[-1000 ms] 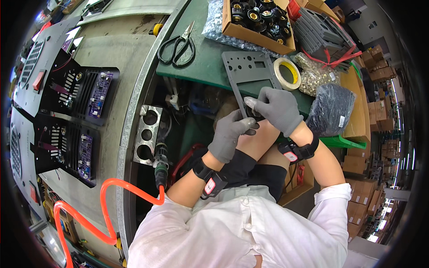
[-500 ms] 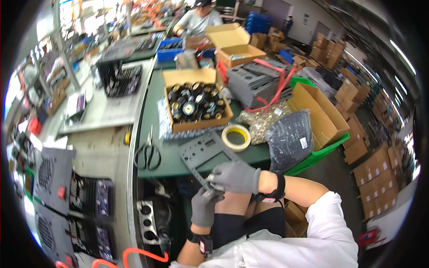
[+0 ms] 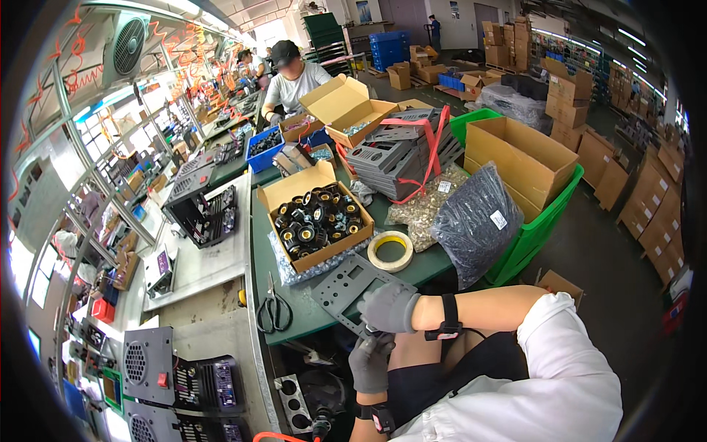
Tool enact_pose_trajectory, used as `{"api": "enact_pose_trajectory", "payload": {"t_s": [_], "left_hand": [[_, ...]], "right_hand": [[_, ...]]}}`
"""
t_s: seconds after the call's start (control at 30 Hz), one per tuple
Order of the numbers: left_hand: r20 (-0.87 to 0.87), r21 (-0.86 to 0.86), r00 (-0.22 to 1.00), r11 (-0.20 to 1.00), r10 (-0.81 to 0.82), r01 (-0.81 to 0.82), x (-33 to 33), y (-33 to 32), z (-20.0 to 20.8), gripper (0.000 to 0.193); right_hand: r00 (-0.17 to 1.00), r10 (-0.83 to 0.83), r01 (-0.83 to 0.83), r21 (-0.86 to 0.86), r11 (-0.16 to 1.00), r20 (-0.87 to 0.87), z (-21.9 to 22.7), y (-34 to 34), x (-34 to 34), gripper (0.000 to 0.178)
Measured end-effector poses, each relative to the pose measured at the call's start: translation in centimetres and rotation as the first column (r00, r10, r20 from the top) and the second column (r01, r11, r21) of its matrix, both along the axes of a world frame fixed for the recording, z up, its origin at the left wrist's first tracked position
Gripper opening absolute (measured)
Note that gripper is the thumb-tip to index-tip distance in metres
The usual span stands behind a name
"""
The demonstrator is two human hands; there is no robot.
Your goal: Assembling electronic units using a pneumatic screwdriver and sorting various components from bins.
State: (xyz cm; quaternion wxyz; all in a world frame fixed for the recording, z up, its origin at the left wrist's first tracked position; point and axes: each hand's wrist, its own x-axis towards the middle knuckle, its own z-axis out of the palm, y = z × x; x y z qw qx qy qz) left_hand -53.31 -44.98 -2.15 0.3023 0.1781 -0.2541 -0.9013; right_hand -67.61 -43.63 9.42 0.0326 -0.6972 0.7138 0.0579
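Observation:
A flat grey panel [image 3: 340,286] with round and rectangular cut-outs lies at the near edge of the green table, partly overhanging it. My right hand [image 3: 390,308], in a grey glove, rests over the panel's near right part with its fingers curled down. Just below, my gloved left hand [image 3: 368,365] is closed, its fingertips meeting the right ones at the panel's near edge. A small dark piece shows between the fingertips, too hidden to name. Black-handled scissors [image 3: 274,312] lie left of the panel, and a roll of tape [image 3: 389,251] lies behind it.
An open carton [image 3: 333,254] of black knob-like parts stands behind the panel. Strapped grey panels [image 3: 387,166], bagged parts [image 3: 431,214], a dark wrapped bag [image 3: 479,221] and a green crate [image 3: 541,221] fill the right. A power tool [image 3: 322,423] hangs below. A co-worker [image 3: 291,81] sits beyond.
The view has swung up and left, so the scene sits differently in the picture. My hands stay together at the panel's near edge, with little visible change in their grip.

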Motion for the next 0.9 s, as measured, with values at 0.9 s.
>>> {"api": "enact_pose_trajectory", "payload": {"t_s": [0.9], "left_hand": [[0.028,-0.102,0.992,0.987,0.126,-0.123,0.7,-1.6,-0.3,0.036]], "right_hand": [[0.94,0.241,-0.048,-0.602,0.797,0.244,-0.5,0.4,-0.8,0.018]]}}
